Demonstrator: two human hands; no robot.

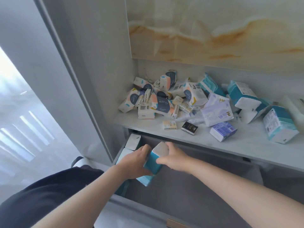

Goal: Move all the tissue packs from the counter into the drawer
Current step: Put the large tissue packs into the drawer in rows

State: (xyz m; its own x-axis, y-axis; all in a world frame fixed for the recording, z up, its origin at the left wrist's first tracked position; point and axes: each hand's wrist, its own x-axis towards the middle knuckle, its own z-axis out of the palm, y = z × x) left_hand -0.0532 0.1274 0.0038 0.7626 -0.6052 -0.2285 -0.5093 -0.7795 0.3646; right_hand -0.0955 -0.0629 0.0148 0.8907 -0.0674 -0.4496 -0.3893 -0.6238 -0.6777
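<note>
Over the open grey drawer (189, 191), both my hands hold one teal-and-white tissue pack (156, 160). My left hand (134, 162) grips its left side and my right hand (174, 157) grips its right side. Several packs stand inside the drawer along its left wall, such as a white pack (133, 142). On the counter (213, 142) lies a heap of patterned white packs (162, 102), a lilac pack (217, 111), a blue pack (222, 130), and teal packs (245, 97) at the right.
Two small packs, one cream (169, 125) and one black (189, 128), lie near the counter's front edge. A grey cabinet wall (98, 79) rises at the left. A marble-patterned panel (213, 30) backs the counter. My foot (79, 162) stands on the floor left of the drawer.
</note>
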